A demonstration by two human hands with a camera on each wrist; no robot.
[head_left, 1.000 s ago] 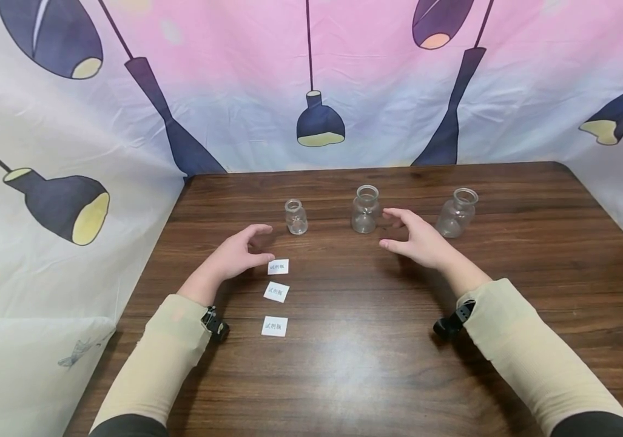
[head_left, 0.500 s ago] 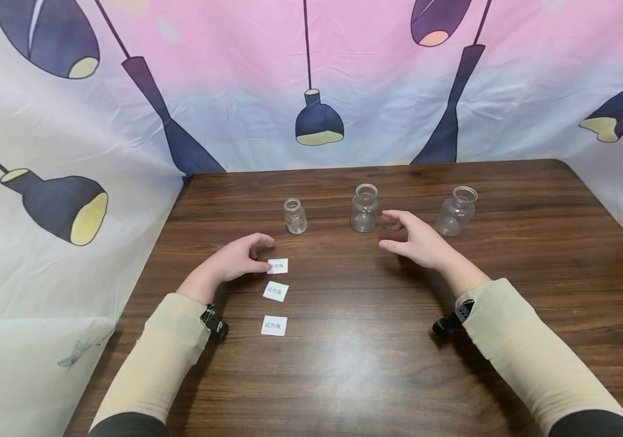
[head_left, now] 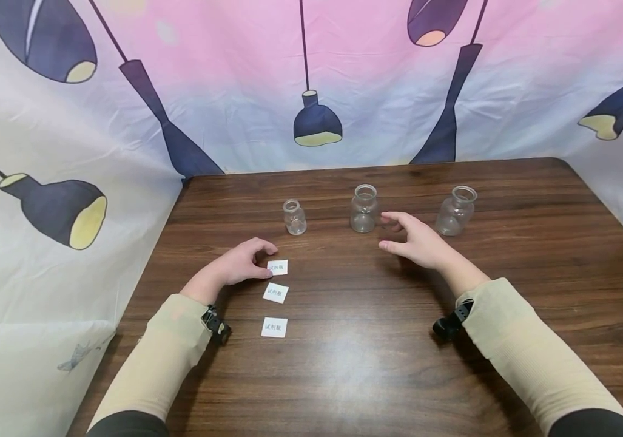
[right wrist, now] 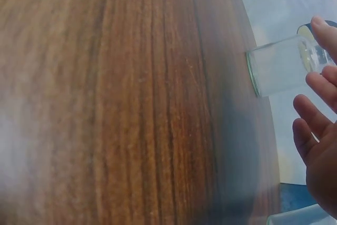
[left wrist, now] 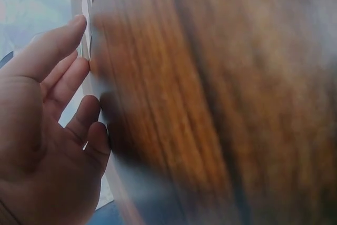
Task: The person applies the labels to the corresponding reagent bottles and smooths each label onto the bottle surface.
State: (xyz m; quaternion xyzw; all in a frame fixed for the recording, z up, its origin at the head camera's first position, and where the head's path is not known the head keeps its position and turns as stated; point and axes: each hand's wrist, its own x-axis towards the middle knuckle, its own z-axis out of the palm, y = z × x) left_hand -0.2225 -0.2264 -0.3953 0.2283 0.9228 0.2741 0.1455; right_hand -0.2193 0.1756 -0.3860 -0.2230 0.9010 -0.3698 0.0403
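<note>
My left hand [head_left: 242, 262] is low over the table at the left, its fingers loosely bent. Its thumb tip overlaps the left edge of the farthest white card [head_left: 278, 267]; whether it touches the card I cannot tell. Nearer to me lie a second, slightly turned card [head_left: 275, 292] and a third card [head_left: 274, 328], all printed with characters. My right hand [head_left: 419, 243] hovers, fingers apart and holding nothing, just right of the middle glass bottle [head_left: 363, 209]. A smaller glass bottle [head_left: 295, 217] stands to the left, and another glass bottle [head_left: 455, 211] stands behind the right hand.
The dark wooden table [head_left: 355, 340] meets a printed cloth backdrop [head_left: 256, 109] along its far edge, with more cloth at both sides. In the right wrist view a clear bottle [right wrist: 279, 67] stands beyond the fingers.
My left hand has come down and a little toward me, its thumb now over the farthest card's edge. The right hand, the bottles and the cards have stayed in place.
</note>
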